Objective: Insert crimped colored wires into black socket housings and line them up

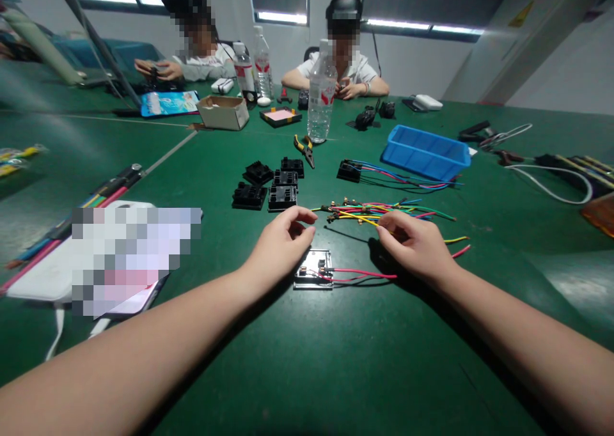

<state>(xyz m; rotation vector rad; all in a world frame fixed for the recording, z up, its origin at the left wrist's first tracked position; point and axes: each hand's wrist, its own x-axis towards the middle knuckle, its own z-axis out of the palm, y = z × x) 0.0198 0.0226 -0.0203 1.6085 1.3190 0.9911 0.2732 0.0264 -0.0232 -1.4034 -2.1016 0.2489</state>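
Note:
My right hand [413,241] is closed, thumb and fingers pinching a yellow wire [357,217]. The wire's terminal end points left over a loose bundle of coloured wires [398,207], partly hidden by the hand. My left hand [284,243] is curled, with a gap between thumb and fingertips and nothing visible in it. Just below its thumb lies a black plastic housing [313,281], its open side up, with red wires [364,274] running out to the right. Several similar black housings [283,195] sit beyond my left hand.
Farther off are yellow-handled pliers [304,149], a wired housing [349,171], a blue bin [425,155] and a water bottle [321,97]. A phone [144,263] and white device [43,270] lie left, beside a wire bundle [103,196]. Two people sit across the green table [307,372].

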